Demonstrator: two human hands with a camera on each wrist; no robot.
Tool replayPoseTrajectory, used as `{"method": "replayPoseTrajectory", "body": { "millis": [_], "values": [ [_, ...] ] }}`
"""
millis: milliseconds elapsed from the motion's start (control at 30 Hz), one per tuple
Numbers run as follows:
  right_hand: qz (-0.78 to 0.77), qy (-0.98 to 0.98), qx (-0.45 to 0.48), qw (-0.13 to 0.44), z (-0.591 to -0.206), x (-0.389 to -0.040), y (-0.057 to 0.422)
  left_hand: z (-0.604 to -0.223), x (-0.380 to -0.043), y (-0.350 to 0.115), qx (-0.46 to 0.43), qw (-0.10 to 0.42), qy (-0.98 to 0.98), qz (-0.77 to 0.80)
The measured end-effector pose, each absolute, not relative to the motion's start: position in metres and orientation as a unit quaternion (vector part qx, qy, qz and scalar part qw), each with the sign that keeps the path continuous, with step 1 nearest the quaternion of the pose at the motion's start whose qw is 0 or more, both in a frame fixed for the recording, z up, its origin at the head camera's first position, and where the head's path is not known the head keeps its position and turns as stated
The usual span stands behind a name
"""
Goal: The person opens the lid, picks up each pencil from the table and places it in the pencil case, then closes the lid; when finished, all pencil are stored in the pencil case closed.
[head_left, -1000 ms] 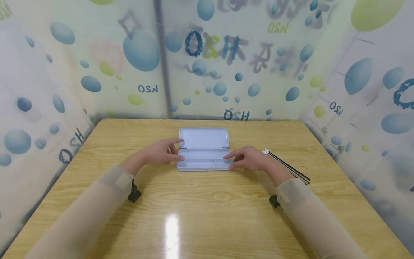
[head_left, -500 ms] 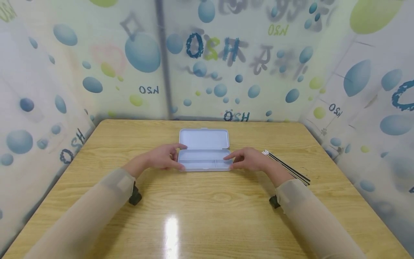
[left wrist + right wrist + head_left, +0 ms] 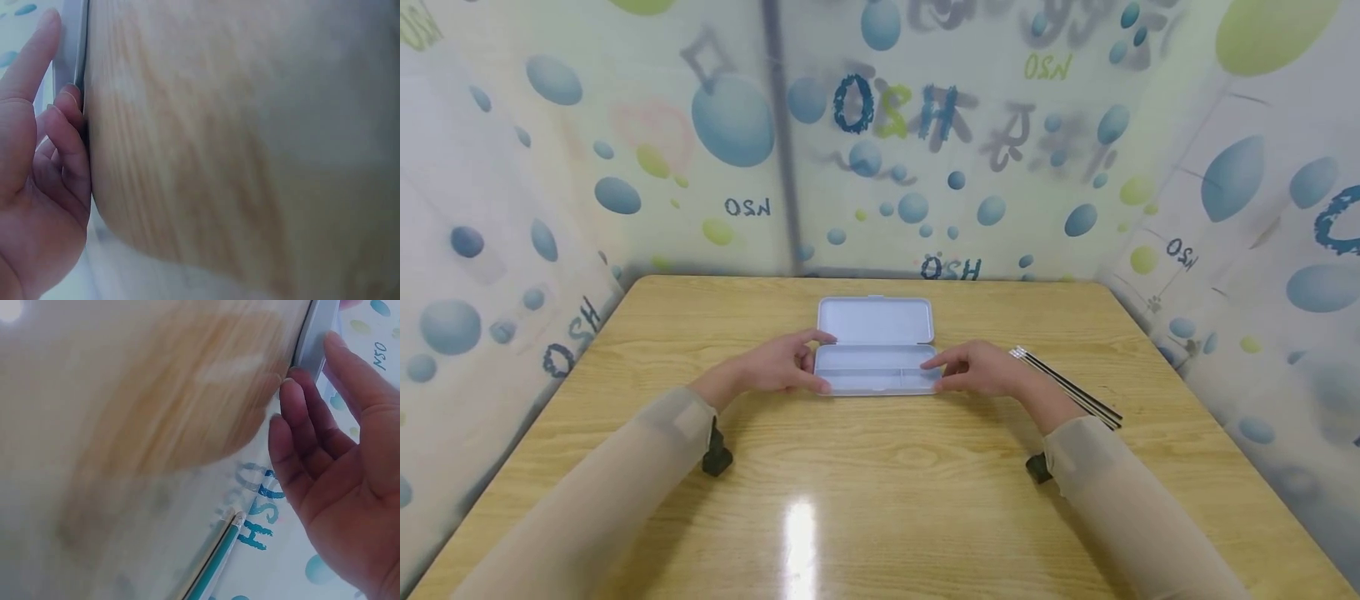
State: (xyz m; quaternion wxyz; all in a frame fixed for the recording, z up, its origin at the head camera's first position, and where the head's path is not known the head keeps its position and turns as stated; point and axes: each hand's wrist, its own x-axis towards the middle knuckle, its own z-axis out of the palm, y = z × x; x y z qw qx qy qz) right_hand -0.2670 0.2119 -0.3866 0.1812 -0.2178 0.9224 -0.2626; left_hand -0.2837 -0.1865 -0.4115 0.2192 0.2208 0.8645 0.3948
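The left hand (image 3: 775, 365) spans the short left end of a pale lilac-blue, rectangular, probably plastic pencil case (image 3: 861, 381), index finger near the hinge, thumb at the front corner, the other fingers curled beside the case. Digits are bent round that end; how firmly they press cannot be told. A second ago this hand was set farther back, its index over the edge of the lid (image 3: 876, 319); it has since slid toward the front.

The case sits mid-table, toward the back of the light wood-grained tabletop (image 3: 917, 500), its lid laid flat behind the base. The right hand (image 3: 981, 369) has stayed at the other end, bent thumb and fingers on the corner by the small front compartment (image 3: 916, 379). The base thus seems steadied from both ends.

Farther right, just beyond the right hand, thin dark sticks with pale ends (image 3: 1071, 384) lie slantwise, unmoved, partly behind the forearm.
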Motion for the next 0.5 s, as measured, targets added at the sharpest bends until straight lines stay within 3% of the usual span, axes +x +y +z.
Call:
{"method": "replayPoseTrajectory", "body": {
  "millis": [500],
  "values": [
    [-0.333,0.926,-0.166,0.065,-0.371,-0.256,0.297,-0.415,-0.285,-0.188,0.231,0.208,0.863,0.399]
  ]
}}
